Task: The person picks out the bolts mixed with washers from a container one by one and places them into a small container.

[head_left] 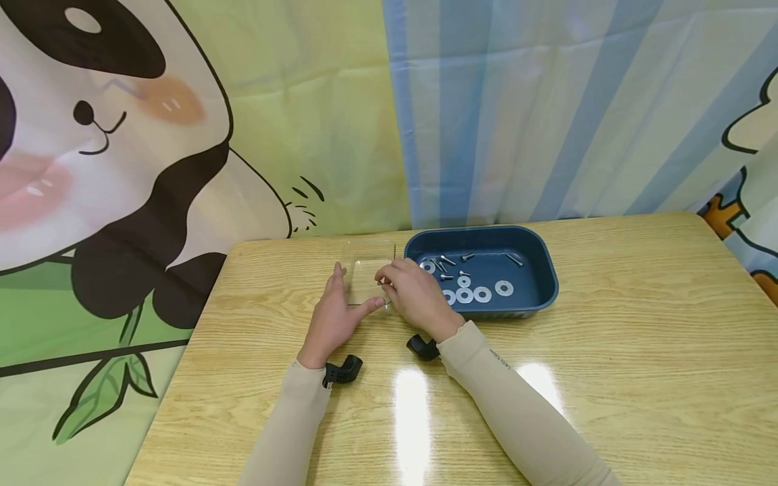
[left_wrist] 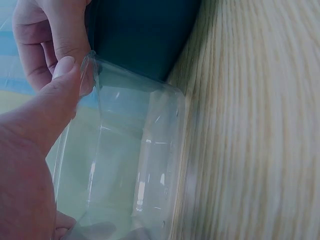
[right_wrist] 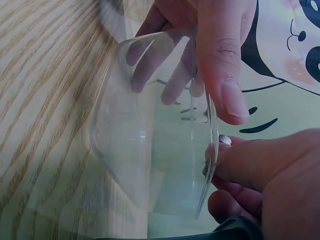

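A clear plastic box (head_left: 369,241) stands on the table just left of the blue tray. My left hand (head_left: 333,317) holds it, thumb along the near rim and fingers at the left side. In the right wrist view those fingers show through the box's wall (right_wrist: 120,130). At the box's right rim, my right hand (head_left: 418,295) pinches a small metal screw (right_wrist: 225,140); its knurled head shows and the shank is mostly hidden. In the left wrist view the left thumb nearly meets the right hand's fingers, above the clear wall (left_wrist: 167,150).
The dark blue tray (head_left: 541,293) holds several screws (head_left: 514,260) and several flat washers (head_left: 504,288). The wooden table (head_left: 638,324) ends at a printed curtain (head_left: 328,121) behind. A black wrist mount (head_left: 344,370) sits on each wrist.
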### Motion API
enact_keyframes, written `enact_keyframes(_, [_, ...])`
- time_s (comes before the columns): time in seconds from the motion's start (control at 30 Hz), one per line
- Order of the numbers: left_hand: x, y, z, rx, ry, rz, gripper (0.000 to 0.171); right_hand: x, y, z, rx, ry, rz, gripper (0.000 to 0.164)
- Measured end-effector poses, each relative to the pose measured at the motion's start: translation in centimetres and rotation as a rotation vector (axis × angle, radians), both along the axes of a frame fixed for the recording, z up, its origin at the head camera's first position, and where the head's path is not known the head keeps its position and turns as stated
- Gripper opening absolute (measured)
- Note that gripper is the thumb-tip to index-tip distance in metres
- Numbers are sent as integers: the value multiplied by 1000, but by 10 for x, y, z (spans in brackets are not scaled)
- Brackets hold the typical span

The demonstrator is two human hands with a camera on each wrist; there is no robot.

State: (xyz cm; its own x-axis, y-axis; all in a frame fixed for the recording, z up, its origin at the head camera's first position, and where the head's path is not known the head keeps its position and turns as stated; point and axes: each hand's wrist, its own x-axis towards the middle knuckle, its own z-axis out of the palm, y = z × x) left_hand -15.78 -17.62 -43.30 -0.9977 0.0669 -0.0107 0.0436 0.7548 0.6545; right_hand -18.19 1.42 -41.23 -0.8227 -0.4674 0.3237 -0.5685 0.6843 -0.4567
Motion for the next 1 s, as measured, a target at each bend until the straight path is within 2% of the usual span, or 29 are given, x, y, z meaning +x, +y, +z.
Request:
enact_keyframes(0.3, [1,0,1,13,-15,6,127,1,1,0,9,9,3,17])
enact_keyframes(1.0, [1,-1,0,34,-9,-3,127,8,13,15,-39,33,-31,19])
